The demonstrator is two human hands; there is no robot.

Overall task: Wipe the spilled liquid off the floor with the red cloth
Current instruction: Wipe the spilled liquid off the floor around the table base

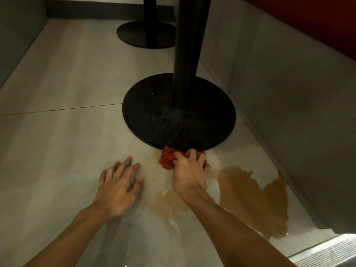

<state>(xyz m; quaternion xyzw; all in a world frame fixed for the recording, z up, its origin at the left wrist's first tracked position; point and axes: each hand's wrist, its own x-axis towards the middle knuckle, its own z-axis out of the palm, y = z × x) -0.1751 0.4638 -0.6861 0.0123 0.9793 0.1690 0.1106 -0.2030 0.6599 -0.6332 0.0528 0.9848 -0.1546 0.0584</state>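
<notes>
A crumpled red cloth (167, 158) lies on the pale tiled floor, touching the front edge of a round black table base (154, 112). My right hand (189, 171) grips the cloth from behind, fingers curled over it. My left hand (118, 185) rests flat on the floor to the left, fingers spread, holding nothing. A brown spill (254, 197) pools to the right of my right forearm, reaching the wall. A thinner brown smear (167, 204) lies under and left of that forearm.
A black table post (189, 45) rises from the base. A second black base (146, 34) stands farther back. A grey bench wall (289, 93) runs along the right; another grey wall (17, 35) lines the left. A ribbed metal strip (327, 249) sits bottom right.
</notes>
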